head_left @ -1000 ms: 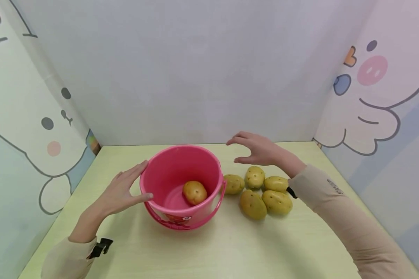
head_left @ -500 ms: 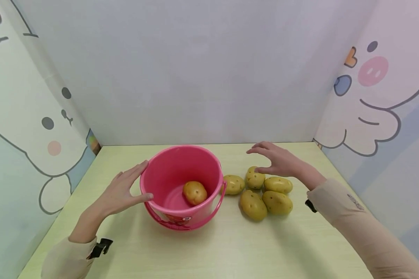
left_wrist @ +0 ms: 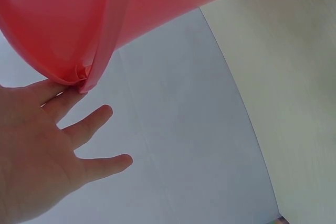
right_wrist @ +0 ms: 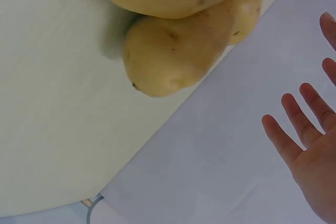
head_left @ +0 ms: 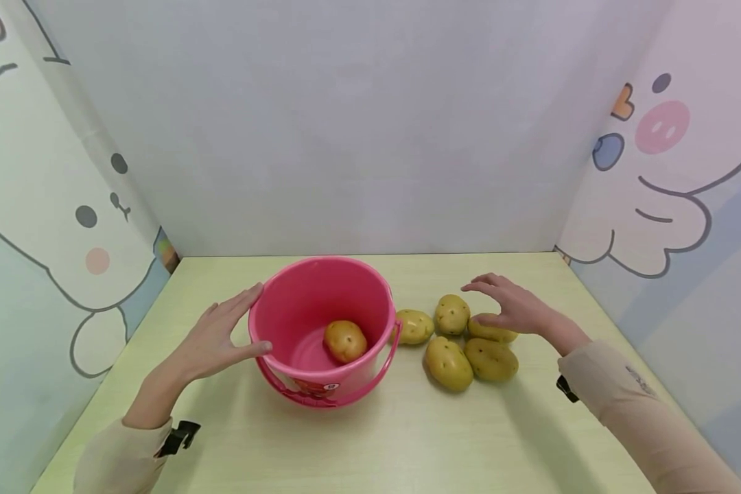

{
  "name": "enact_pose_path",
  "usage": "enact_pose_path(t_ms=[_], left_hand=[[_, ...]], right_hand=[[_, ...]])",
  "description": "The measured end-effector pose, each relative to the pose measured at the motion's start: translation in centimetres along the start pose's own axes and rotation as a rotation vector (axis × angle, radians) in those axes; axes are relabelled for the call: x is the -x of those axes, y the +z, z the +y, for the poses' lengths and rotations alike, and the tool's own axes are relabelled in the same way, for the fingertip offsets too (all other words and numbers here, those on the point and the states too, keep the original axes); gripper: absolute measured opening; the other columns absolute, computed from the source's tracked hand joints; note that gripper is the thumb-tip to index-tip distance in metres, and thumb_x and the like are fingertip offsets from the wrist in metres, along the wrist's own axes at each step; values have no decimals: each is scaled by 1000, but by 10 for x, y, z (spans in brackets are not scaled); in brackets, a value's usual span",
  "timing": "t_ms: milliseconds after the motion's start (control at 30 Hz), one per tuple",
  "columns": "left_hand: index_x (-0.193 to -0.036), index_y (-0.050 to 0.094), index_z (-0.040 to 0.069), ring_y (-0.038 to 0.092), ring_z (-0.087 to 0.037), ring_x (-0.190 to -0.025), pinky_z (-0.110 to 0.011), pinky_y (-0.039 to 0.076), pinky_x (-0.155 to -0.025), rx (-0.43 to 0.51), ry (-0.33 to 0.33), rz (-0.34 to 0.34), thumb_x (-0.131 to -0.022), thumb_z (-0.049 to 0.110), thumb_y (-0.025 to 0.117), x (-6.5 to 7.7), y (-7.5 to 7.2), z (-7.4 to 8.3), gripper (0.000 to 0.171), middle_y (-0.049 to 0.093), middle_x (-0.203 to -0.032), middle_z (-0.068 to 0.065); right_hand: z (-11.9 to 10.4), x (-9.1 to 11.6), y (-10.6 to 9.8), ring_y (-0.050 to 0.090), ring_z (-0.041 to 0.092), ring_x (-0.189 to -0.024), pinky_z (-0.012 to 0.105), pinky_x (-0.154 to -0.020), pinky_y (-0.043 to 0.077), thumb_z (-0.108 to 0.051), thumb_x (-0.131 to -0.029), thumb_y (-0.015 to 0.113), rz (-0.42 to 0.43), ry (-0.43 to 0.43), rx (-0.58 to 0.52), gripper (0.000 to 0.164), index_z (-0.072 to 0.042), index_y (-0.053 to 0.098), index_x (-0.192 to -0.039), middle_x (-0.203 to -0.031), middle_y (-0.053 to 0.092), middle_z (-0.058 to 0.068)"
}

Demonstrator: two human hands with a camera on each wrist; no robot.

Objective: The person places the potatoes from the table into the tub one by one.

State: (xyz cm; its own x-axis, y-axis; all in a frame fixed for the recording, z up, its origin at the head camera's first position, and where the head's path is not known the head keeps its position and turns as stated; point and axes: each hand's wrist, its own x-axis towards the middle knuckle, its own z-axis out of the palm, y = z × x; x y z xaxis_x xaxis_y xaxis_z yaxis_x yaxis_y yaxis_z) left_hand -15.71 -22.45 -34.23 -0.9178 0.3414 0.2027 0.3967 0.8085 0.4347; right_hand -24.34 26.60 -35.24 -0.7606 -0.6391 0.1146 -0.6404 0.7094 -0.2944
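Observation:
A pink bucket [head_left: 311, 288] stands upright on the table, one potato [head_left: 344, 342] lying inside it. My left hand [head_left: 216, 346] is at the bucket's left side, fingers spread and mostly straight, with the fingertips and thumb at the rim. In the left wrist view, two fingertips touch the rim by the handle's hinge [left_wrist: 86, 77]. My right hand [head_left: 515, 305] hovers over the rear right potato [head_left: 494, 333], partly covering it in the head view; its fingers are apart and hold nothing. Beside that one lie a front right potato [head_left: 491, 359], a front potato [head_left: 448, 363] and a back potato [head_left: 452, 314].
Another potato [head_left: 414, 326] lies close to the bucket's right side. The pink handle [head_left: 390, 363] hangs down around the bucket's front. A pale wall [head_left: 370, 137] borders the back of the light table [head_left: 395, 446], with cartoon-printed walls left and right.
My right hand has moved right and down, from behind the potatoes near the bucket to over the rear right potato. My left hand and the bucket have stayed in place.

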Motion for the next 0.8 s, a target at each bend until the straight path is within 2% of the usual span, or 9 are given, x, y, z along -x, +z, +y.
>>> enact_pose_path(t_ms=[233, 500, 800], left_hand=[[-141, 21, 11, 25, -35, -123, -64, 14, -91, 3, -3, 0, -71, 45, 67, 0, 0, 0, 90, 28, -139, -13], [-141, 22, 11, 25, -35, -123, -64, 14, -91, 11, 1, 2, -71, 40, 68, 0, 0, 1, 89, 27, -139, -13], [-141, 21, 11, 25, -35, -123, -64, 14, -91, 11, -3, 2, -71, 43, 68, 0, 0, 0, 90, 27, -139, -13]], right_hand=[[16, 13, 18, 41, 33, -108, 54, -81, 38, -26, -80, 65, -15, 59, -54, 51, -9, 47, -125, -120, 43, 15], [31, 21, 31, 43, 35, -106, 54, -85, 35, -32, -79, 66, -28, 97, -69, 55, -6, 48, -123, -116, 45, 18], [42, 26, 40, 44, 38, -104, 55, -86, 33, -34, -79, 65, -42, 148, -187, 59, -4, 45, -125, -115, 44, 23]])
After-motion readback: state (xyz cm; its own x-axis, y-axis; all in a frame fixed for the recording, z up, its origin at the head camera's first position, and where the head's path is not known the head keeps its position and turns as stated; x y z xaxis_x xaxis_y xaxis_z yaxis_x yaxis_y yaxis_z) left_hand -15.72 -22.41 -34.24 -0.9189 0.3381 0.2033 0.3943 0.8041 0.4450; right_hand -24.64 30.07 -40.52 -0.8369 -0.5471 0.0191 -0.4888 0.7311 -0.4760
